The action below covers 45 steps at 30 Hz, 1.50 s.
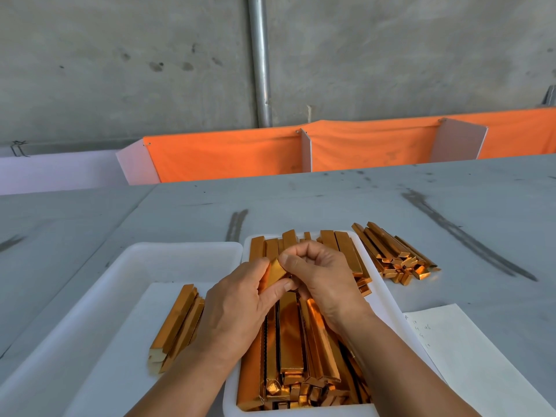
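Observation:
Both hands meet over a white tray piled with several long, shiny gold-orange folded card boxes. My left hand and my right hand together pinch the end of one gold box, fingers curled round it. The rest of that box runs down under my hands. A second white tray on the left holds a small bundle of the same gold boxes lying on a white sheet.
A loose heap of gold boxes lies on the grey table to the right of the trays. A white paper with handwriting sits at the right front. Orange cloth dividers line the table's far edge, before a concrete wall with a metal pipe.

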Motion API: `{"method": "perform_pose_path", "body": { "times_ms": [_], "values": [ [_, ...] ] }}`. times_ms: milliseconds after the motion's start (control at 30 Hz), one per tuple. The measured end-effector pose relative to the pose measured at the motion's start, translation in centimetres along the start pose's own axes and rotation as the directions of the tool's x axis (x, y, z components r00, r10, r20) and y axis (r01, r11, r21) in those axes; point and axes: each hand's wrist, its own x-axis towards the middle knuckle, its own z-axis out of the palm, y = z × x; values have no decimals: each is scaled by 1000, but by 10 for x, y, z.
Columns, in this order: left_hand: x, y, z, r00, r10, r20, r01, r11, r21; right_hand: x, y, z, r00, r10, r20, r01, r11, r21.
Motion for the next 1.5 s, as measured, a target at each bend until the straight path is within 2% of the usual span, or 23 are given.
{"method": "perform_pose_path", "body": {
  "times_ms": [533, 767, 933, 1167, 1500],
  "values": [
    [-1, 1, -1, 1000, 14, 1, -14, 1000, -3, 1, -1, -1, 1000, 4, 5, -4, 1000, 18],
    [0, 2, -2, 1000, 2, -6, -2, 1000, -3, -3, -4, -1, 999, -52, -3, 52, 998, -25],
    [2, 3, -3, 999, -19, -29, 17, 999, -41, -3, -5, -2, 999, -39, 23, 41, 997, -66],
    [1, 3, -3, 999, -8, -50, 7, 999, -32, -3, -6, -1, 998, -30, 49, 31, 999, -8],
    [1, 2, -3, 998, -24, -65, 22, 1000, -19, -5, -4, 0, 990, -127, 58, 129, 991, -44]
  ]
}}
